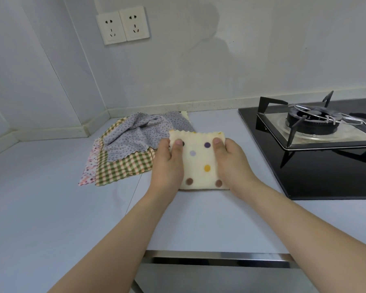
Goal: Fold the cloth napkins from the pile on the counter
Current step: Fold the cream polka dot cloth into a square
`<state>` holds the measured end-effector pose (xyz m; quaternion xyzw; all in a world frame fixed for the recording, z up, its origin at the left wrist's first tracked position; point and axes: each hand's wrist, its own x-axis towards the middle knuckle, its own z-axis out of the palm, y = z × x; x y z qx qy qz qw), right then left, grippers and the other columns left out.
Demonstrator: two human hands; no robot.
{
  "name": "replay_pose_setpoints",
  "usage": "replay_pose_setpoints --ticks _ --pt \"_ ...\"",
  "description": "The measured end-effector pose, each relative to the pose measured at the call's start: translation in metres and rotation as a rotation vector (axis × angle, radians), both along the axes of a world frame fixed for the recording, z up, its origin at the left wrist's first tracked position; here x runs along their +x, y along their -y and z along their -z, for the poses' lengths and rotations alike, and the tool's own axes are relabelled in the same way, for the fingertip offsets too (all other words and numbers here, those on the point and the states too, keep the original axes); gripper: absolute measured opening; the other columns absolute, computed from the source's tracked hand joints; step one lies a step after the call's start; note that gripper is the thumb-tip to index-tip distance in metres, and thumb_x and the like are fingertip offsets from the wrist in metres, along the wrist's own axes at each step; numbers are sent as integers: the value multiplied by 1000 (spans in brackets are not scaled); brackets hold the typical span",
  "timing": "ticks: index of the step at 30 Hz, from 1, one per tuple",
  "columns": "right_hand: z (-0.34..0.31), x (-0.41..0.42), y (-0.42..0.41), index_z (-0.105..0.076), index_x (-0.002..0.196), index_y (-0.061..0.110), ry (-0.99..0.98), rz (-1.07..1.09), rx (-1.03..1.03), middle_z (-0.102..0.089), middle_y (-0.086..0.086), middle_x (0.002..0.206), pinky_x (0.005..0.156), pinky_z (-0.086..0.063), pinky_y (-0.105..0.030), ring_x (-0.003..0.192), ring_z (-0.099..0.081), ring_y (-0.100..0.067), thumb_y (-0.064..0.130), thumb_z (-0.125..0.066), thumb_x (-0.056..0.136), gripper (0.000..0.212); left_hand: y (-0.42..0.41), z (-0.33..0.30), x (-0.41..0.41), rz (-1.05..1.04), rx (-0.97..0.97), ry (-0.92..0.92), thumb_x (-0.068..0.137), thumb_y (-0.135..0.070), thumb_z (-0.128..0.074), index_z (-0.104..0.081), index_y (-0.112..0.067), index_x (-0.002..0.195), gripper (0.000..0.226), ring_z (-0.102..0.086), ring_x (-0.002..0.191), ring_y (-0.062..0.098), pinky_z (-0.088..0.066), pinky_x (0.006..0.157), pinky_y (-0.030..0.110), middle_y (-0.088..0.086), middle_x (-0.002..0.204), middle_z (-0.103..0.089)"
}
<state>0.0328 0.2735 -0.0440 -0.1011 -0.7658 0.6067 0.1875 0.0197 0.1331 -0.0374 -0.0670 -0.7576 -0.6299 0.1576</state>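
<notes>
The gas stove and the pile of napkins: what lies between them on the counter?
In the head view, the folded dotted napkin, held at its sides by the left hand and right hand.

- The left hand [167, 163] and right hand [230, 163] grip the sides of a folded dotted napkin [199, 159] on the counter [51, 208].
- The pile [127, 149] lies just left of it.
- A stove [317, 132] stands at the right.

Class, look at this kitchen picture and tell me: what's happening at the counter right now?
A person is folding cloth napkins. Both hands hold a cream dotted napkin, already folded to a small rectangle: the left hand grips its left edge, the right hand its right edge, thumbs on top. Left of it on the counter lies the pile of unfolded napkins, a grey spotted one on top. A gas stove sits to the right.
</notes>
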Motion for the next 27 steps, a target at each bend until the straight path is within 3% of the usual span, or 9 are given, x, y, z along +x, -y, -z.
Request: replay_pose_setpoints --ticks 4,11,14,18,23,27 --pt "-4 7 3 -57 93 12 -2 16 -54 -66 -7 91 61 -56 -40 83 -66 -27 46 -39 99 39 -3 -4 7 -8 -54 1 101 -32 -44 -47 -21 81 23 -48 51 -8 -38 46 11 -9 72 -54" --pt "-18 7 2 -55 98 10 74 23 -95 -62 -8 95 36 -42 -24 74 -62 -23 45 -35 100 41 -12 -19 15 -35 -38 61 102 -32 -41 -48 -18 87 22 -53 66 9 -43 56 23 -5 78 -56" --pt "-25 -15 -13 -54 96 10 81 22 -109 -60 -8 94 35 -41 -22 71 -60 -21 45 -35 100 40 -24 -29 -7 -20 -35 32 102 -32 -41 -46 -21 81 24 -52 64 9 -43 56 24 -6 76 -54" --pt "-38 -65 -41 -56 98 10 89 39 -113 -61 -9 96 35 -41 -21 74 -59 -23 46 -37 99 41 -52 -41 -56 -46 -44 1 102 -27 -43 -43 -22 76 26 -46 50 -2 -34 43 10 -7 69 -50" --pt "-78 -100 -70 -57 100 12 180 65 -136 -65 -11 100 39 -42 -24 79 -65 -27 48 -39 98 41 -82 -80 -91 -63 -121 80 102 -31 -41 -48 -15 92 20 -47 59 7 -36 47 12 -5 72 -51" --pt "-144 -86 -94 -58 102 11 236 140 -174 -65 -11 100 38 -42 -24 82 -67 -29 46 -39 98 40 -110 -149 -92 -7 -179 128 102 -31 -41 -45 -14 91 21 -47 59 13 -34 43 13 -3 68 -49"
